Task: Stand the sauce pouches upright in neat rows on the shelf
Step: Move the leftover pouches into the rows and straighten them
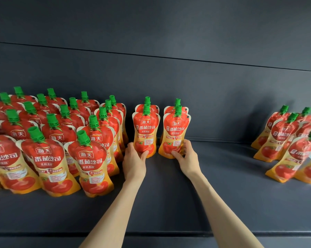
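Head view: left hand [134, 162] and right hand [187, 158] each grip an upright pouch.

Rightmost pouches [305, 154] are blurred, edge-cropped, seemingly leaning.

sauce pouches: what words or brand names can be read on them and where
"海天": badge near the top of the left middle pouch, right middle pouch and front left-block pouch.
"番茄沙司": large white letters below that badge.
"非转基因": small line under those letters.
White panels lower down: too small to read.
Right group pouches: print blurred.
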